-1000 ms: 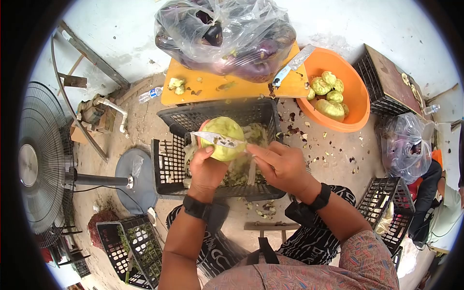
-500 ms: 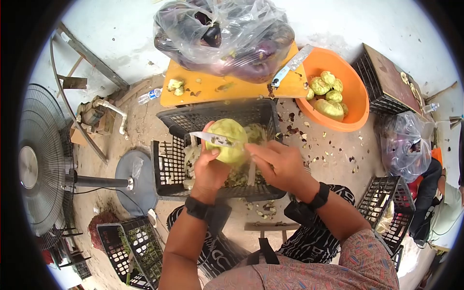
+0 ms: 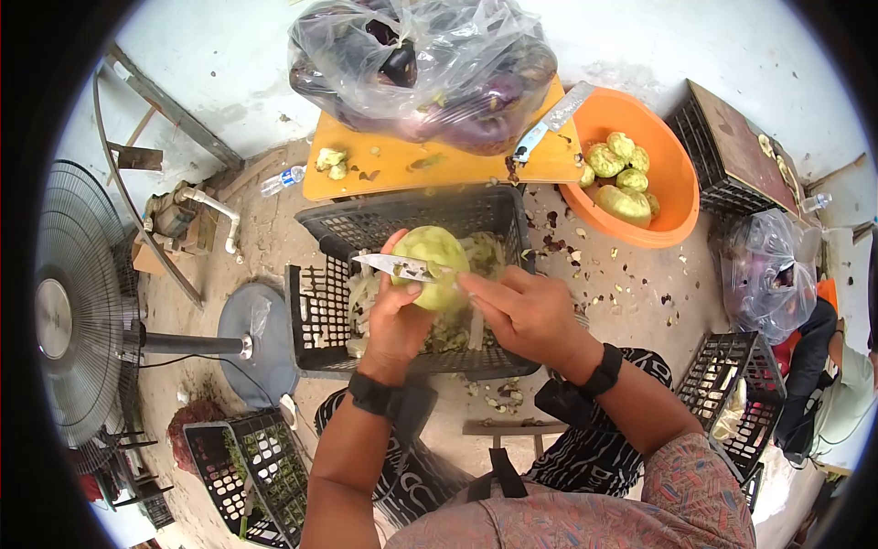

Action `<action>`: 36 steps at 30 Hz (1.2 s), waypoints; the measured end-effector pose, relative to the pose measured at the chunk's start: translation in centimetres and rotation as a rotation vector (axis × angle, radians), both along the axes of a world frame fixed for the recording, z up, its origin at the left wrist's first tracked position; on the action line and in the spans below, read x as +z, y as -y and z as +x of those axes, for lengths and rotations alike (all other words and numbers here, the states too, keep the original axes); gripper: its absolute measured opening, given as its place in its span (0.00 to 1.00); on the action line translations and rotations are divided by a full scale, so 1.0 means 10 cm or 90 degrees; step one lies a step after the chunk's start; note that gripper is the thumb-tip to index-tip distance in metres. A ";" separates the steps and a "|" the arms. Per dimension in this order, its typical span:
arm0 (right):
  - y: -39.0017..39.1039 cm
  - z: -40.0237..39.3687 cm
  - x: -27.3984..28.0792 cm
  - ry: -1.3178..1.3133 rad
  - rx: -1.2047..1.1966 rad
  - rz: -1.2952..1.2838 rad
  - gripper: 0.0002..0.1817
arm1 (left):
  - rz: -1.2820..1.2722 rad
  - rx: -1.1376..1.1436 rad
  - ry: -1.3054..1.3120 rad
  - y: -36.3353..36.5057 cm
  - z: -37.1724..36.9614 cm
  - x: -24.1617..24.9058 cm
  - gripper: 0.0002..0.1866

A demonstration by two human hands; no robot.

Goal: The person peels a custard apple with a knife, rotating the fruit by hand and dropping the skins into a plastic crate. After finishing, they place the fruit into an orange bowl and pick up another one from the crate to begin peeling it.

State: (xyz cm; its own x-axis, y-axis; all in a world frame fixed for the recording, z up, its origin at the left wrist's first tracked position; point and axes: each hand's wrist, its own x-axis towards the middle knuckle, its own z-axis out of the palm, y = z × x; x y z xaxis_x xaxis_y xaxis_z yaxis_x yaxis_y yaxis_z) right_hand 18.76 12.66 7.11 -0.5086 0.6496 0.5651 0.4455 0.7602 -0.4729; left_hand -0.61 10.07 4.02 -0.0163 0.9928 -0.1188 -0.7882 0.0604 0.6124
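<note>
My left hand (image 3: 400, 316) is wrapped round a pale green, round peeled vegetable (image 3: 437, 240), which looks like a peeled eggplant. A knife (image 3: 395, 264) lies flat across its near face, the tip pointing left and dark bits stuck to the blade. My right hand (image 3: 526, 309) grips this knife, whose handle is hidden in the fingers; the forefinger reaches along toward the vegetable. Both hands are above a black plastic crate (image 3: 320, 352) that holds pale scraps and peelings (image 3: 480, 325).
Ahead, a bag of purple eggplants (image 3: 485, 101) and a broad knife (image 3: 553, 123) rest on a yellow board (image 3: 366, 178). An orange basin (image 3: 677, 206) holds several pale vegetables. A fan (image 3: 78, 302) stands left. Another person's clothed leg (image 3: 809, 375) shows at far right.
The knife blade has shifted slightly left and lower over the vegetable, its flat showing more clearly. My right hand has moved a little left with it; my left hand keeps its hold.
</note>
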 end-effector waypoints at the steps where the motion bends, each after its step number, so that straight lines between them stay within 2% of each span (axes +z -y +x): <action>1: -0.01 0.00 -0.01 0.000 -0.001 0.000 0.17 | -0.014 -0.007 0.015 0.01 0.02 0.01 0.43; 4: -0.03 -0.02 -0.03 -0.005 0.000 0.010 0.17 | -0.018 0.007 -0.045 0.00 0.05 0.01 0.44; 13: -0.09 -0.06 -0.12 -0.043 -0.024 0.021 0.15 | -0.012 -0.042 -0.065 0.04 0.11 0.00 0.45; 17: -0.05 -0.01 -0.12 -0.046 -0.012 0.009 0.15 | 0.003 -0.011 -0.011 0.00 0.08 0.01 0.45; 20: -0.02 0.02 -0.12 -0.044 -0.001 -0.012 0.15 | 0.002 0.010 -0.111 -0.03 -0.02 0.00 0.45; 30: -0.05 -0.02 -0.09 -0.025 -0.022 0.001 0.14 | -0.009 -0.009 -0.055 0.02 0.05 0.04 0.46; 36: -0.12 -0.07 -0.06 -0.013 -0.045 -0.005 0.13 | -0.008 -0.036 -0.123 0.05 0.07 -0.05 0.46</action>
State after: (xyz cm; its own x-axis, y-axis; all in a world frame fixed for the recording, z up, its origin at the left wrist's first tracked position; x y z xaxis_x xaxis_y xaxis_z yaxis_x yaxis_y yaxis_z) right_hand 18.09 13.89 6.48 -0.4494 0.6884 0.5694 0.4883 0.7230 -0.4887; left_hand 0.13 9.52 3.51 0.0166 0.9913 -0.1308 -0.6516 0.1099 0.7506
